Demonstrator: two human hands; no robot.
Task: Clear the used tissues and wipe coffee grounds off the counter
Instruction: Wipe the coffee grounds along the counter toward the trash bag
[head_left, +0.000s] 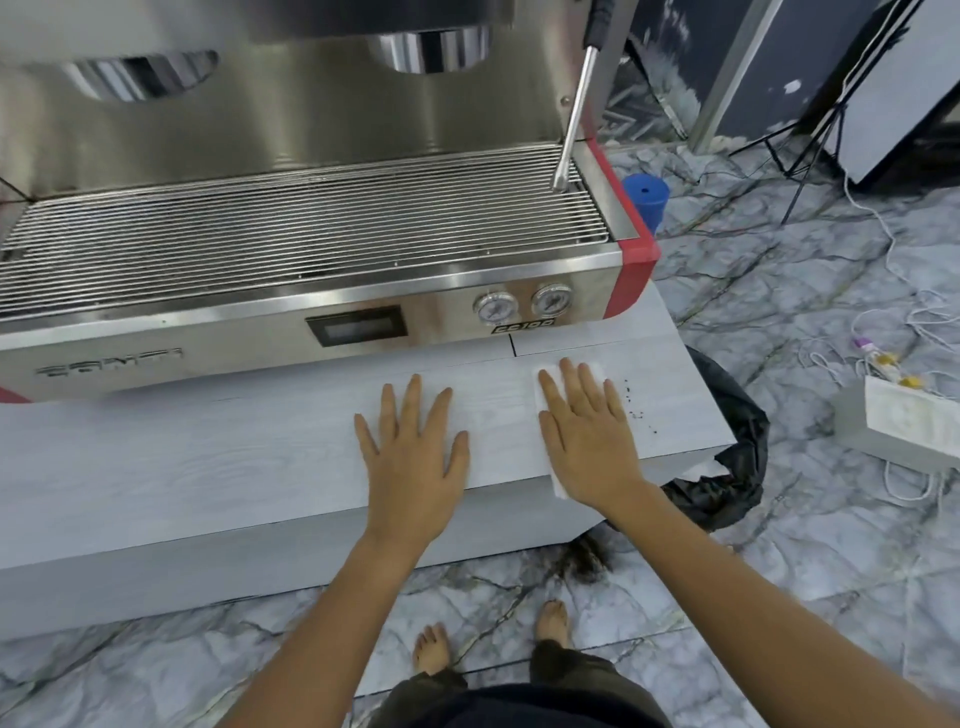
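Wiping step: right hand (584, 431) flat, fingers straight, pressing a white folded paper tissue (546, 382) on the pale grey wood-grain worktop (234, 457).

Dark coffee grounds (636, 410) lie just right of the tissue, near the worktop's end above the black bin bag (737, 457). Best to keep the palm flat and sweep right, gathering grounds under the tissue. Its long axis runs front-to-back, toward the steel espresso machine (311, 260). Left hand (413, 457) rests open, flat, bracing.

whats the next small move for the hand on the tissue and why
Probably slide the right hand, pressed flat on the white tissue, a little to the right. The dark coffee grounds lie scattered on the counter just beyond its little finger, not yet covered by the tissue. The left hand rests flat beside it.
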